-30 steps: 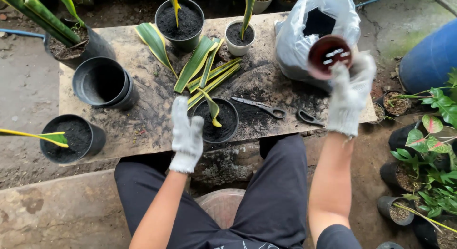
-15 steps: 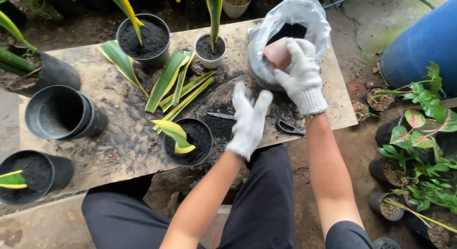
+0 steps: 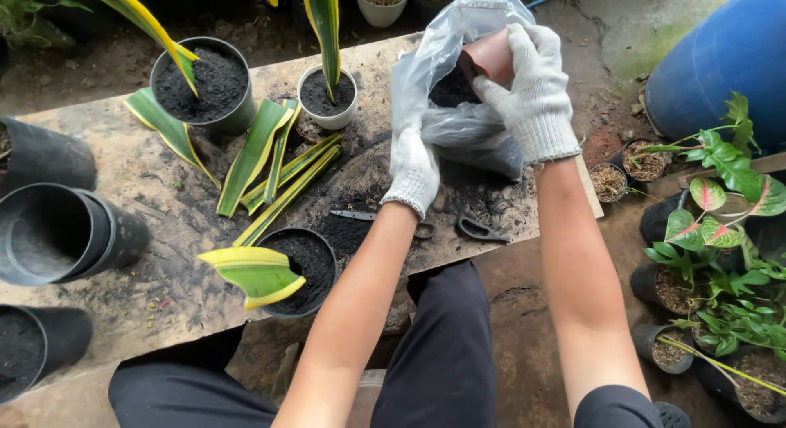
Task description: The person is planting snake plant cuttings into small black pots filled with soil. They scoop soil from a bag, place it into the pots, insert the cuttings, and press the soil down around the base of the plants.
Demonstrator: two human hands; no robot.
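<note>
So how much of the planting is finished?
Three pots already hold soil and a leaf: the big black pot, the white pot and the near black pot. The right hand is dipping a brown pot into the soil bag, held by the left hand. Cut leaves and empty black pots wait.

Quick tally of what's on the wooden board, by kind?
Soil-filled pots: 3 (large black plastic pot, small white pot, front black pot)
Clear plastic soil bag: 1
Black-handled scissors: 1
Pile of loose cut green-yellow leaves: 1
Total: 6
</note>
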